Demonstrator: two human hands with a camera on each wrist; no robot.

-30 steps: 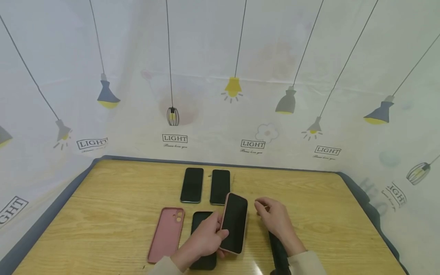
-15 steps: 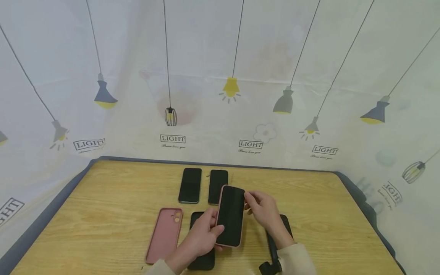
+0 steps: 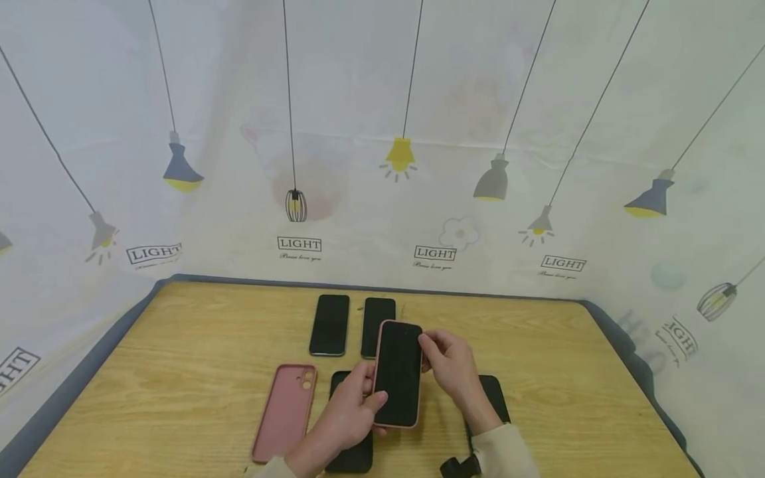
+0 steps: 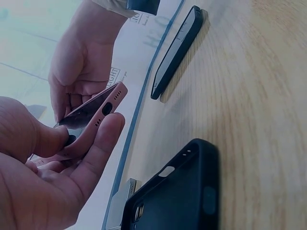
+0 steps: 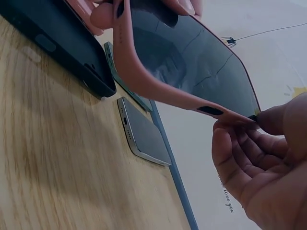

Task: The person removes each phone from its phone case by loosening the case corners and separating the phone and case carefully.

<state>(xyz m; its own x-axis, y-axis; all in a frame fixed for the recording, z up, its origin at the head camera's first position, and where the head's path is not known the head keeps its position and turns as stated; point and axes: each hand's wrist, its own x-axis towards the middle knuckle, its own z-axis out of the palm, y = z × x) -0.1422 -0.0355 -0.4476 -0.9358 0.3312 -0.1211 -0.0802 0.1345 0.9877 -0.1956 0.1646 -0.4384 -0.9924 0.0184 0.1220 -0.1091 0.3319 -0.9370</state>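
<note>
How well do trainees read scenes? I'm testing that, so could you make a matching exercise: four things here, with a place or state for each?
1. left hand
2. right hand
3. pink-cased smartphone
4. empty pink phone case

A. at the smartphone's upper right, head view
B. lies on the table
C. at the smartphone's lower left, head view
D. held up, screen dark

Pairs: 1-C, 2-A, 3-D, 4-B.

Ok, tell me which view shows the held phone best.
Head: the phone faces the camera, nearly all in sight. The left wrist view shows it steeply angled, partly behind the left hand; the right wrist view shows it close up, but cut off at the top.
</note>
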